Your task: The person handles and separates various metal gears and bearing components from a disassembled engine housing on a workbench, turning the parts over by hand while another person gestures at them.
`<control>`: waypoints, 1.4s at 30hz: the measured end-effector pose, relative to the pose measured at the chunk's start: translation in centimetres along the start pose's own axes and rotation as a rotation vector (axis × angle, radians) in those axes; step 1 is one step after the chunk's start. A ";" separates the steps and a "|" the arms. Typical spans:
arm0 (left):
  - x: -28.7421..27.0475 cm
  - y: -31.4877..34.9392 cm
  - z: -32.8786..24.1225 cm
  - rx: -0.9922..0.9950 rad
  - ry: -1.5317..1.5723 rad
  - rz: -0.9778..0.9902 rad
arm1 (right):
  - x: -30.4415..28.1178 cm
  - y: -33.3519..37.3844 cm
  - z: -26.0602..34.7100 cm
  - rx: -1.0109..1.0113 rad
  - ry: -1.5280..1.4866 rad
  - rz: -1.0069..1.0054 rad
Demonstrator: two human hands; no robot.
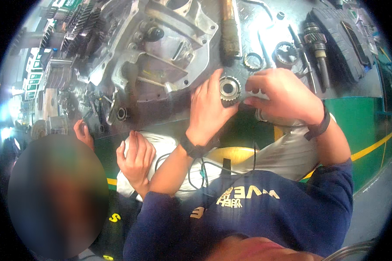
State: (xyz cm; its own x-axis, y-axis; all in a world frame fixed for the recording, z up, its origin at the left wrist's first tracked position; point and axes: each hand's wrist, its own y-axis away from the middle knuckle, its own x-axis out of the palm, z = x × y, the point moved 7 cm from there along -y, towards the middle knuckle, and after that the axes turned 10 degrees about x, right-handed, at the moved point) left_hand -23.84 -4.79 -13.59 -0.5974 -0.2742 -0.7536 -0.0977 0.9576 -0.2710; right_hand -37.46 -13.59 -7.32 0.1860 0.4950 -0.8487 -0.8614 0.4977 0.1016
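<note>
My left hand [208, 109] grips a steel toothed gear [229, 89] from below, holding it just above the near edge of the workbench. My right hand [279, 95] is closed around a ring-shaped metal part right beside the gear, mostly hidden by the fingers. Both wrists wear dark bands. The two hands almost touch over the gear.
A large aluminium gearbox housing [161, 48] lies on the dark workbench [244, 35], with a shaft [229, 30], loose rings [285, 53], a splined shaft [319, 48] and a black case [339, 39]. Gear clusters [74, 26] lie far left. Another person's hands [135, 158] rest at the left.
</note>
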 end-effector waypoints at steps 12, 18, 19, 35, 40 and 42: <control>-0.6 0.2 -1.1 0.022 0.023 -0.032 | 0.8 -0.3 -0.8 0.024 -0.068 -0.030; -3.1 -0.1 -2.3 0.024 0.270 -0.136 | 0.5 0.0 -0.4 0.078 -0.480 0.048; -3.4 0.0 -2.0 -0.030 0.335 -0.145 | 0.2 0.1 -0.6 0.113 -0.591 0.041; -7.2 1.2 -2.4 -0.046 1.206 -0.252 | 4.1 1.3 3.7 0.132 -1.492 0.540; -6.2 1.2 -2.7 0.020 1.520 -0.210 | 4.3 1.3 3.4 0.133 -1.433 0.473; -5.6 1.2 -2.4 -0.016 1.585 -0.181 | 3.9 1.3 3.3 0.099 -1.401 0.424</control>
State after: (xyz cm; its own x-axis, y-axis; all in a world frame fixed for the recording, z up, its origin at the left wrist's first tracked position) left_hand -22.52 -1.84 -8.24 -0.7628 -0.0240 0.6462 -0.2580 0.9276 -0.2702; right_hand -36.28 -8.64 -8.79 0.2793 0.8564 0.4342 -0.9429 0.1592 0.2925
